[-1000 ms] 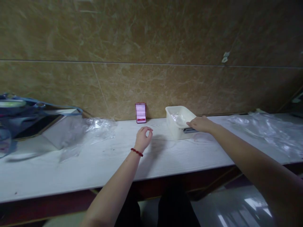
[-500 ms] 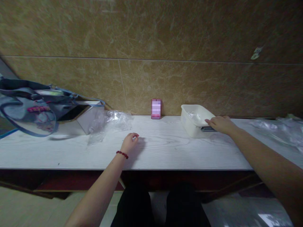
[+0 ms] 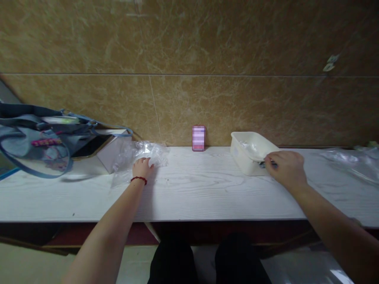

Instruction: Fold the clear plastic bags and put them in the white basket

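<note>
My left hand (image 3: 142, 168), with a red bead bracelet at the wrist, reaches over the near edge of a crumpled clear plastic bag (image 3: 122, 167); its fingers are a little apart and it holds nothing visible. A white plastic bin (image 3: 241, 157) stands to the right, with clear plastic inside. At the bin's right front corner, my right hand (image 3: 286, 167) is closed, thumb and fingers pinched on a dark flat piece (image 3: 274, 164) beside the rim. Most of that piece is hidden by the hand.
A phone (image 3: 198, 138) leans upright against the tiled wall. On the left, a blue denim bag (image 3: 26, 132) rests by a white box (image 3: 111, 154). More clear plastic (image 3: 352, 161) lies far right on the white table (image 3: 189, 197).
My left hand has moved left and forward to the plastic bag. My right hand has gone from lying along the bin's rim to a pinch at its front corner. The view has shifted slightly.
</note>
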Tool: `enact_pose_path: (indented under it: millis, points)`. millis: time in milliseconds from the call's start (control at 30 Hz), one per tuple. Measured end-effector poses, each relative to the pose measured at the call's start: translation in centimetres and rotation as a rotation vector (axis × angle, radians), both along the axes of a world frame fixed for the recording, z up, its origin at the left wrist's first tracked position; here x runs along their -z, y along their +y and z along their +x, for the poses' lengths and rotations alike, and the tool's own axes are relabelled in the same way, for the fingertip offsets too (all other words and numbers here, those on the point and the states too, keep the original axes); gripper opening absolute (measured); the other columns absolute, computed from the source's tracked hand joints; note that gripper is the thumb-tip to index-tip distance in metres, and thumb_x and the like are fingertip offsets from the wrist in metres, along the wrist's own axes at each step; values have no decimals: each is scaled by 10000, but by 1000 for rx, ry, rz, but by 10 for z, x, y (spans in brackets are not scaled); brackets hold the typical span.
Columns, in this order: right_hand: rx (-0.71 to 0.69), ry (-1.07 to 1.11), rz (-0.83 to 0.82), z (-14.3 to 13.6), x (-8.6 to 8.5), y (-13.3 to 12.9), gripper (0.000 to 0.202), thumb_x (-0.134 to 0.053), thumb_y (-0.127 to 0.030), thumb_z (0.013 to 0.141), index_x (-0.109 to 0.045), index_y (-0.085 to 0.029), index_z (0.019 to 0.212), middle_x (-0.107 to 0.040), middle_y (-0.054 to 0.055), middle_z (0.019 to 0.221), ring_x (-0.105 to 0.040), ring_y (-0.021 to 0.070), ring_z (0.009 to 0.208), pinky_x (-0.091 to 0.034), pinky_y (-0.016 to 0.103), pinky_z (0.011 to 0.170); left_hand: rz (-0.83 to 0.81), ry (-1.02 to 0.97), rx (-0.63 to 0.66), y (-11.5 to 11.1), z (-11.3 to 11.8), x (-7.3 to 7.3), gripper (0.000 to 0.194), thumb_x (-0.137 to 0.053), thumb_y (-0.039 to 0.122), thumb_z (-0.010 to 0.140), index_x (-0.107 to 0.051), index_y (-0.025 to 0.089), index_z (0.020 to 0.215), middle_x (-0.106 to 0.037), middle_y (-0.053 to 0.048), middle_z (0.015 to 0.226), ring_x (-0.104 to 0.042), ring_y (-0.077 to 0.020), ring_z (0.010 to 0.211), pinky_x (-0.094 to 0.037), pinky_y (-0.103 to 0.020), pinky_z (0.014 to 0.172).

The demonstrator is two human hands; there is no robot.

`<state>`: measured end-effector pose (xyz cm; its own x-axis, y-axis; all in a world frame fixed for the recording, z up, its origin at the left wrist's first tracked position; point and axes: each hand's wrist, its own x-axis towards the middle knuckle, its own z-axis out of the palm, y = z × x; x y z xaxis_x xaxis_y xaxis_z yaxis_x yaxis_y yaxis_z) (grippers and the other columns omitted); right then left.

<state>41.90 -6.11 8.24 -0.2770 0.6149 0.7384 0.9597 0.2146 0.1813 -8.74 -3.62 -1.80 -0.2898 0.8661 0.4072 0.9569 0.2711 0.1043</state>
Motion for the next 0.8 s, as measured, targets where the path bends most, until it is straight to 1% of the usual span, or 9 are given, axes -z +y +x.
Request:
enact_pose_path:
  millis: [67, 133, 267, 400, 467, 567, 633, 700, 800]
  points:
    - [-77, 28, 25, -13, 9, -6, 183, -451, -266, 743, -582, -166, 666, -628, 45, 740, -520, 182, 768, -262, 339, 797, -2, -13, 3, 9, -5, -3, 324, -451, 296, 737, -584, 190, 1013, -477, -122, 1177, -393, -290, 1084, -309, -411, 860]
    - [-151, 49, 15, -25, 18, -10, 168, -457, -257, 739, -584, -172, 669, -627, 34, 744, -522, 176, 772, -272, 333, 799, -14, -59, 21, 19, -12, -9, 295, -397, 284, 768, -616, 167, 926, -502, -134, 1145, -423, -280, 1057, -320, -388, 847]
    - [-256, 105, -71, -45, 32, -12, 155, -459, -241, 743, -585, -180, 677, -625, 21, 743, -527, 166, 784, -294, 322, 791, -71, -140, 65, 36, -24, -30, 346, -356, 358, 786, -606, 130, 859, -610, -132, 885, -539, -239, 844, -380, -310, 710]
    - [-345, 180, -186, -68, 44, -8, 154, -455, -223, 747, -579, -178, 667, -620, 24, 725, -531, 158, 765, -321, 314, 769, -93, -199, 121, 40, -22, -50, 371, -361, 424, 767, -589, 131, 776, -609, -101, 737, -543, -213, 714, -369, -277, 611]
    - [-396, 234, -247, -84, 49, -5, 150, -455, -213, 747, -578, -176, 671, -618, 29, 731, -531, 156, 762, -339, 308, 758, -97, -230, 176, 38, -14, -55, 372, -342, 429, 771, -582, 144, 767, -599, -75, 709, -534, -187, 682, -360, -256, 591]
    - [-488, 328, -331, -116, 54, -1, 139, -461, -196, 741, -579, -178, 671, -616, 34, 734, -531, 155, 762, -367, 297, 738, -117, -295, 296, 30, 7, -59, 388, -309, 452, 779, -569, 165, 749, -567, -24, 647, -501, -139, 603, -348, -224, 548]
    - [-565, 395, -385, -138, 54, 2, 122, -465, -176, 733, -578, -177, 686, -614, 33, 739, -532, 151, 765, -384, 288, 734, -119, -419, 406, 23, 26, -63, 418, -308, 498, 766, -549, 162, 708, -524, -3, 593, -457, -119, 548, -335, -217, 514]
    - [-632, 457, -434, -157, 52, 4, 110, -469, -167, 728, -577, -176, 706, -616, 30, 753, -535, 143, 760, -397, 280, 735, -113, -591, 512, 13, 47, -69, 442, -336, 548, 734, -521, 155, 655, -478, 11, 554, -414, -108, 522, -321, -218, 497]
    - [-682, 564, -492, -180, 45, 4, 143, -472, -204, 743, -575, -183, 840, -612, 34, 852, -534, 139, 813, -413, 273, 726, -141, -790, 613, -3, 79, -78, 470, -385, 606, 677, -494, 154, 611, -443, 26, 530, -388, -100, 517, -318, -221, 503]
